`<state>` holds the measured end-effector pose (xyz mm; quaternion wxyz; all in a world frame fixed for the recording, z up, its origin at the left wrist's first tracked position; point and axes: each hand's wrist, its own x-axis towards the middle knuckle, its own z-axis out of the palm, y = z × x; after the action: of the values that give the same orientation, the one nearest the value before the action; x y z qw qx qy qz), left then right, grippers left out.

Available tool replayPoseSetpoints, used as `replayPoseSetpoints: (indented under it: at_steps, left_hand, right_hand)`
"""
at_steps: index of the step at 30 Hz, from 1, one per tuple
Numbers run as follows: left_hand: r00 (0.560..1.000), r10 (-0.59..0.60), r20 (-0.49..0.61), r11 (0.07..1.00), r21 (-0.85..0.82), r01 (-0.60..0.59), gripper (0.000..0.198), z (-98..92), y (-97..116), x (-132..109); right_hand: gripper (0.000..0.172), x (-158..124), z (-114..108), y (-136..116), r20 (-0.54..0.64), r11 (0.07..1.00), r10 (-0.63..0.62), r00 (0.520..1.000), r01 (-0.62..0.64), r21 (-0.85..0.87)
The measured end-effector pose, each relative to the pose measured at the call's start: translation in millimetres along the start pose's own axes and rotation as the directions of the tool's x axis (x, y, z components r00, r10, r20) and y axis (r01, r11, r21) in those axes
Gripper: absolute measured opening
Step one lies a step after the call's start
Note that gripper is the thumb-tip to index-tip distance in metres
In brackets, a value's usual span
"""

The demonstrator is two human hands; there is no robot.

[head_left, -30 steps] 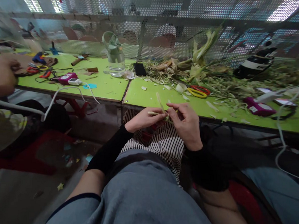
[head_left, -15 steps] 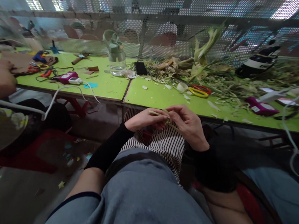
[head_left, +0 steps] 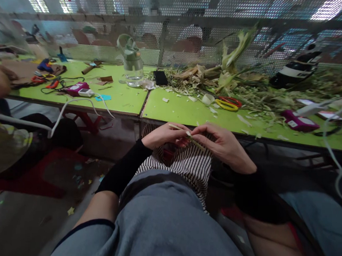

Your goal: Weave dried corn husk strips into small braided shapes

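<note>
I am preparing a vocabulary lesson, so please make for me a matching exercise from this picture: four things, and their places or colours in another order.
Things:
1. Pale strip
2. Clear bottle
3. Scissors
4. Tabletop

Places and colours:
A. Bright green
B. Red and yellow handles
C. At the fingertips of the left hand and right hand
D. Standing near the mesh screen

Right pairs: 1-C, 2-D, 3-B, 4-A

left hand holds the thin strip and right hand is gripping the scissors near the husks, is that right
The right hand is not gripping the scissors near the husks: the head view shows them lying on the green table, with that hand at the thin strip. The left hand does hold the strip.
</note>
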<state>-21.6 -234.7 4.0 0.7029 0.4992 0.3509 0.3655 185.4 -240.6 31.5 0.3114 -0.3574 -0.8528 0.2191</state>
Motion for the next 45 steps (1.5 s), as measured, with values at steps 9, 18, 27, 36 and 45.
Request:
replayPoseSetpoints:
  at_steps: [9, 18, 27, 36, 45]
  left_hand:
    - [1.000, -0.021, -0.023, 0.998, -0.052, 0.020, 0.015, 4.3, 0.3, 1.2]
    - [0.999, -0.038, -0.031, 0.995, -0.096, 0.035, 0.016, 4.7, 0.0, 2.3]
    - [0.999, -0.027, 0.021, 0.993, -0.111, 0.029, 0.014, 0.0, -1.6, 2.1]
    - [0.999, -0.036, -0.001, 0.997, -0.072, 0.035, 0.018, 1.0, -2.9, 4.4]
    - [0.994, -0.019, 0.104, 0.997, -0.068, 0.026, 0.018, -4.3, -2.7, -2.8]
  right_hand:
    - [0.022, 0.4, 5.3, 2.4, -0.077, 0.993, 0.058, 0.995, -0.066, -0.102]
    - [0.017, -0.1, 10.5, 4.6, -0.123, 0.946, -0.125, 0.985, 0.081, -0.314]
    - [0.021, -3.3, 5.0, 11.0, -0.008, 0.914, -0.210, 0.978, 0.193, -0.357]
    - [0.025, -3.0, 7.5, 11.3, 0.042, 0.862, -0.217, 0.975, 0.211, -0.461]
    - [0.019, -0.6, 1.4, 7.5, 0.093, 0.915, -0.171, 0.981, 0.193, -0.354]
